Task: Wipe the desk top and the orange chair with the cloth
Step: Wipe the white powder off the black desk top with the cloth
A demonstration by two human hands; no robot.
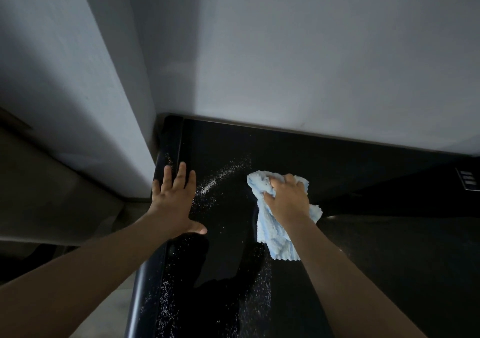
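A glossy black desk top [298, 153] runs along a pale wall. White crumbs [223, 174] lie scattered in a streak across it and along its left edge. My right hand [287, 200] grips a bunched light blue cloth [275, 236] and presses it on the desk, to the right of the streak. Flat on the desk near its left edge rests my left hand [176, 200], fingers straight and spread. The orange chair is out of view.
A pale wall [311, 52] rises right behind the desk, and a wall corner [111, 104] juts out at the left. A small panel with white labels [468, 180] sits at the desk's far right. Brown flooring [52, 182] lies left of the desk.
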